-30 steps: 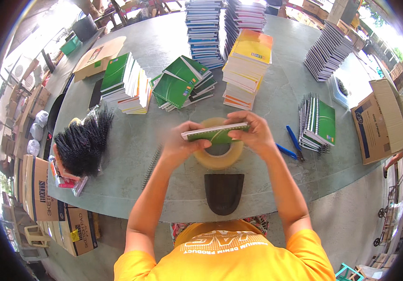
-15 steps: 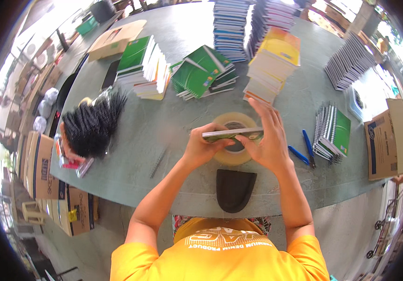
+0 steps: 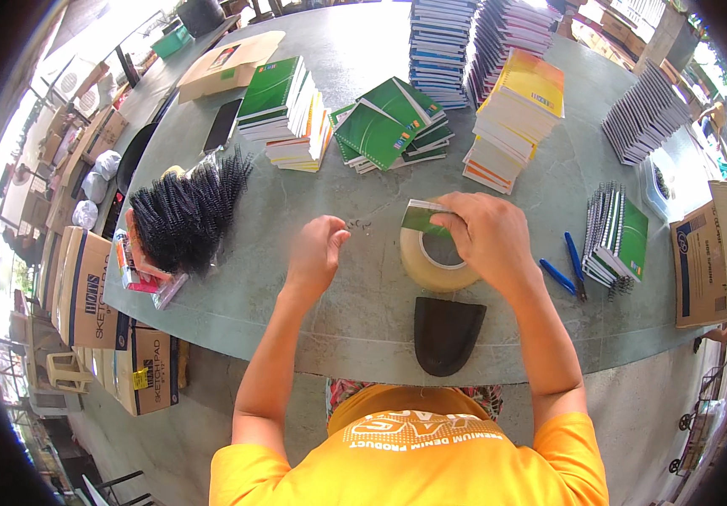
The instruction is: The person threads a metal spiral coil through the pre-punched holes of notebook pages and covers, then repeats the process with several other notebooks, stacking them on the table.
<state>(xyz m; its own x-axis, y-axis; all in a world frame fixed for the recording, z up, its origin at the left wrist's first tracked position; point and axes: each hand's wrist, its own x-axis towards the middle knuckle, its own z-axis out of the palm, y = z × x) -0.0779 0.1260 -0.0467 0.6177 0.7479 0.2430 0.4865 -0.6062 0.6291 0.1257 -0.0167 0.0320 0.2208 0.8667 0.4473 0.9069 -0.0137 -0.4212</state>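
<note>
green pad held over the tape roll

though the right hand (image 3: pixel 488 240) covers most of it, a small green-covered notepad (image 3: pixel 424 218) shows at the fingertips, gripped there with only its left end in view. its far end is hidden under the palm, so its full length cannot be made out; what shows suggests the long axis runs across from the left hand toward the right, with the cover tilted up toward the camera. the pad sits just above a roll of tan packing tape (image 3: pixel 432 263), whose right rim is hidden by the same hand; whether pad and roll touch is unclear. the left hand (image 3: pixel 316 253) hovers apart from the pad, holding nothing, fingers loosely curled with thumb and forefinger close. small specks (image 3: pixel 358 224) on the grey table (image 3: pixel 313 329) lie just beyond its fingertips, too tiny to identify. a black curved object (image 3: pixel 446 331) lies nearer the body than the roll. two blue pens (image 3: pixel 566 270) lie right of the right hand, and a heap of black binding spirals (image 3: pixel 184 211) lies left of the left hand.
</note>
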